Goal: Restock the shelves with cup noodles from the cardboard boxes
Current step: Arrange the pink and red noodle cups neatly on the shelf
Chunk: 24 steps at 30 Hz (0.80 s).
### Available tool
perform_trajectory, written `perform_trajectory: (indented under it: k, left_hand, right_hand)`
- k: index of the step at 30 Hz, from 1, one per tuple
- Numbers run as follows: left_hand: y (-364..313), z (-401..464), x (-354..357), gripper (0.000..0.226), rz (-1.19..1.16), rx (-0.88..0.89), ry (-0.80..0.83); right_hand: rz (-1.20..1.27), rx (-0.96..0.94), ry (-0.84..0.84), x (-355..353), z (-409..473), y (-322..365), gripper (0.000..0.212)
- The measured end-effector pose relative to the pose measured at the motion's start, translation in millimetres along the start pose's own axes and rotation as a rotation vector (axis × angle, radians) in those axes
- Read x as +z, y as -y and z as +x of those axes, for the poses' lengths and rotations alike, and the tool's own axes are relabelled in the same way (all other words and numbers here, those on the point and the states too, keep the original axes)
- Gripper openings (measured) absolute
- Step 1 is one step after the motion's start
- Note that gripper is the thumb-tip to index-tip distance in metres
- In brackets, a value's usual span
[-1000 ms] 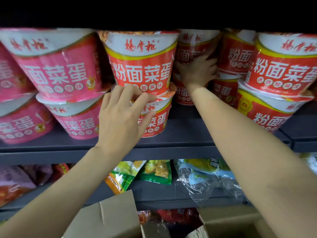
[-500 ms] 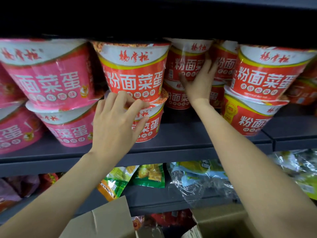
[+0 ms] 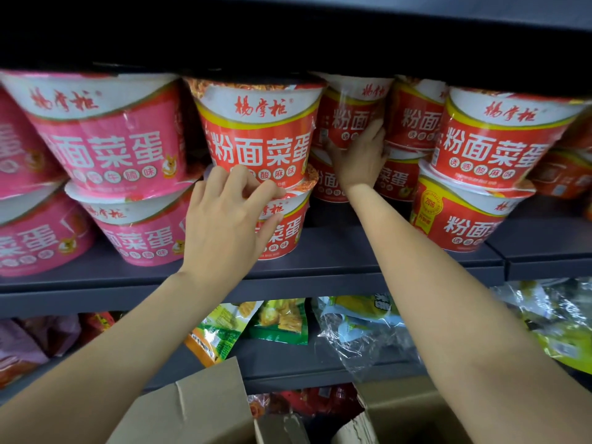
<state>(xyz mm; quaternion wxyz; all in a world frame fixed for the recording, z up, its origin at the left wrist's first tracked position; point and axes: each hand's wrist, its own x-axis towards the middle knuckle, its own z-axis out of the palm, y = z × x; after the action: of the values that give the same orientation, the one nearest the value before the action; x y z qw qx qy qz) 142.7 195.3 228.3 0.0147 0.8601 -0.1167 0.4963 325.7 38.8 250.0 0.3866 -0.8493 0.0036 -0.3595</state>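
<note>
Left hand [image 3: 224, 225] arches, grip pinching the rim of the front-edge cup [image 3: 288, 232]; right hand [image 3: 362, 161] reaches deep, fingers wrapped round a rear cup [image 3: 349, 120]. Both cups upright, labels outward.

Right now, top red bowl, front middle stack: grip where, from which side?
Grip the top red bowl low on its wall, from the front. It tapers downward, opening gaps beside the pink bowl; its rim sits close under the upper shelf, so probably no top grasp.
</note>
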Motion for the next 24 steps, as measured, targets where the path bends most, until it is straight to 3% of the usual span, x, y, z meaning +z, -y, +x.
perform_trajectory:
  k: [2,5,9,12,16,20,24]
  left_hand:
    - [-0.7,0.0,-0.4,0.025,0.002,-0.003,0.008]
    - [-3.5,-2.3,0.0,0.024,0.008,-0.038,0.007]
    - [-10.8,-7.0,0.9,0.023,0.013,-0.107,0.005]
    - [-14.1,-8.1,0.0,0.023,0.009,-0.145,0.008]
    - [-13.8,-11.4,2.7,0.025,-0.048,-0.183,-0.007]
    - [-15.3,-11.6,4.3,0.026,-0.096,-0.206,-0.025]
    - [-17.1,-10.7,2.8,0.026,-0.106,-0.203,-0.034]
  right_hand:
    - [0.086,-0.036,0.014,-19.9,-19.0,-2.6,0.088]
    - [0.203,-0.118,0.056,-76.5,-71.6,-21.0,0.062]
    - [0.205,-0.148,-0.086,-162.1,-114.0,-68.0,0.034]
    - [0.136,-0.069,-0.177,-201.5,-99.1,-100.7,0.049]
    - [0.083,0.042,0.027,-214.9,-59.2,-127.1,0.090]
    - [0.237,0.076,0.193,-204.5,-37.0,-124.9,0.078]
    - [0.185,0.107,0.029,-185.3,-49.0,-117.9,0.068]
